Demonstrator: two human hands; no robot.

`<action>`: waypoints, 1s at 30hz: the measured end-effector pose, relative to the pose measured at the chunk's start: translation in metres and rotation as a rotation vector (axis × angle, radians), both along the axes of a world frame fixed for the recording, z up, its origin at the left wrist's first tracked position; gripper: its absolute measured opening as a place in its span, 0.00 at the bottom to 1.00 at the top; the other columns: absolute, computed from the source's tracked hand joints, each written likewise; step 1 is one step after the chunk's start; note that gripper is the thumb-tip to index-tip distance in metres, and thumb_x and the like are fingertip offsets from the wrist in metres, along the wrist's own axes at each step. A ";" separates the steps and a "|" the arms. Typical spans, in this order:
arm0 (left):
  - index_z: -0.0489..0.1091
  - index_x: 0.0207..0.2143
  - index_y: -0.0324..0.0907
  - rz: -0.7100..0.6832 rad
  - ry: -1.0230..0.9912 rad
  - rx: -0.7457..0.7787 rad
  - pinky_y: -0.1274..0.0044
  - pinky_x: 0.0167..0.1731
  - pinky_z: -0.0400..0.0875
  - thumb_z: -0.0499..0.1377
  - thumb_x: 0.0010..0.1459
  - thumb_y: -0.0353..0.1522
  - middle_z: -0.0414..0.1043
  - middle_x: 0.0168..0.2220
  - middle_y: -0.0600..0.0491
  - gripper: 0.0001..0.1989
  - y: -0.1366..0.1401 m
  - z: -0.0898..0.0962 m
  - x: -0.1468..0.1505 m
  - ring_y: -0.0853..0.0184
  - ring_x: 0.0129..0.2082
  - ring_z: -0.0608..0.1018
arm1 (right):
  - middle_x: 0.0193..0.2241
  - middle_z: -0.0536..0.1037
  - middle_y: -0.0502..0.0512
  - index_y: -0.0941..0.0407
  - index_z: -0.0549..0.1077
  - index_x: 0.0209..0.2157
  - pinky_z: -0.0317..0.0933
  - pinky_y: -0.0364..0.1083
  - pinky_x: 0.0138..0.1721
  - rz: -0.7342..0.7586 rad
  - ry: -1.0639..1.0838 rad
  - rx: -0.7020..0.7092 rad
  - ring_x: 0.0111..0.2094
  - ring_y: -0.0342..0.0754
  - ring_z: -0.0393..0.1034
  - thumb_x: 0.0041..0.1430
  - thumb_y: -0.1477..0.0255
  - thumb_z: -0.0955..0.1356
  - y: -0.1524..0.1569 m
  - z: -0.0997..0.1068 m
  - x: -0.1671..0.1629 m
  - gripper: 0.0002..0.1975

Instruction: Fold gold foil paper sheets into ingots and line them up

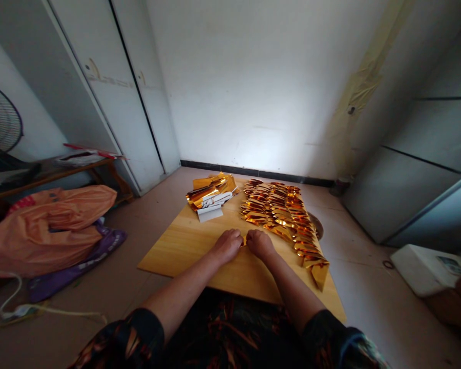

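Left hand and right hand close together over the wooden board, fingers curled in, both pinching a small gold foil piece between them; most of it hidden by the fingers. Folded gold foil pieces packed in overlapping rows on the right side, beyond and beside right hand. Gold foil sheets piled at the far left, white paper just in front, apart from both hands

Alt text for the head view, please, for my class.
A left hand and right hand hold a small gold piece over a wooden board. Gold sheets lie at its left, folded gold pieces in rows at its right.
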State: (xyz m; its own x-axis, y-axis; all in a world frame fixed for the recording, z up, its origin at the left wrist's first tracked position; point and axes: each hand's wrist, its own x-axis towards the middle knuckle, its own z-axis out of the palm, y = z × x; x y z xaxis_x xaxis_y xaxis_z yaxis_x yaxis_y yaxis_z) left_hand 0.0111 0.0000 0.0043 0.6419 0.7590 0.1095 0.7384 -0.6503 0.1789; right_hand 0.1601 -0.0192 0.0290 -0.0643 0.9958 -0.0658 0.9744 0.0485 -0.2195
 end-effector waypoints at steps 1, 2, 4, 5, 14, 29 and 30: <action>0.76 0.36 0.40 0.008 -0.014 -0.004 0.72 0.41 0.63 0.50 0.61 0.28 0.71 0.35 0.48 0.14 0.000 0.000 -0.001 0.61 0.40 0.71 | 0.39 0.78 0.59 0.56 0.76 0.40 0.58 0.42 0.38 -0.002 0.008 -0.007 0.40 0.49 0.72 0.59 0.75 0.61 0.000 -0.001 0.000 0.13; 0.76 0.36 0.41 0.017 -0.028 -0.005 0.72 0.41 0.63 0.51 0.60 0.28 0.71 0.35 0.49 0.13 -0.001 0.001 -0.002 0.62 0.40 0.71 | 0.39 0.79 0.59 0.56 0.75 0.40 0.58 0.42 0.37 -0.006 0.008 -0.014 0.40 0.48 0.72 0.60 0.75 0.61 0.001 -0.001 0.000 0.13; 0.77 0.36 0.44 0.039 -0.060 -0.007 0.72 0.42 0.63 0.53 0.60 0.29 0.72 0.36 0.50 0.12 -0.001 0.001 -0.006 0.62 0.41 0.71 | 0.38 0.79 0.59 0.57 0.76 0.40 0.57 0.41 0.36 -0.009 0.013 -0.028 0.39 0.48 0.72 0.59 0.75 0.61 0.001 -0.001 0.003 0.13; 0.77 0.36 0.46 0.052 -0.079 -0.012 0.72 0.43 0.63 0.54 0.60 0.30 0.72 0.36 0.50 0.11 -0.002 0.002 -0.009 0.63 0.42 0.71 | 0.38 0.79 0.59 0.56 0.76 0.39 0.57 0.41 0.36 -0.008 0.017 -0.036 0.39 0.48 0.72 0.59 0.75 0.61 0.002 0.000 0.005 0.12; 0.73 0.44 0.64 0.188 -0.082 -0.147 0.60 0.56 0.54 0.57 0.58 0.40 0.62 0.59 0.57 0.12 0.002 -0.002 -0.028 0.57 0.58 0.63 | 0.38 0.78 0.57 0.56 0.75 0.37 0.58 0.42 0.33 -0.020 0.032 -0.094 0.39 0.49 0.72 0.55 0.65 0.66 0.002 0.006 0.006 0.11; 0.72 0.46 0.63 0.220 -0.055 -0.227 0.58 0.60 0.48 0.58 0.57 0.40 0.58 0.62 0.58 0.14 0.005 0.000 -0.029 0.58 0.61 0.60 | 0.44 0.76 0.63 0.58 0.71 0.44 0.62 0.46 0.39 -0.143 0.041 -0.171 0.45 0.55 0.72 0.47 0.57 0.71 0.006 0.007 -0.008 0.26; 0.72 0.46 0.63 0.216 -0.060 -0.229 0.58 0.59 0.47 0.58 0.57 0.40 0.58 0.62 0.58 0.14 0.005 0.000 -0.029 0.58 0.61 0.60 | 0.43 0.76 0.62 0.57 0.72 0.43 0.61 0.45 0.38 -0.140 0.060 -0.175 0.44 0.53 0.72 0.47 0.59 0.71 0.007 0.006 -0.006 0.23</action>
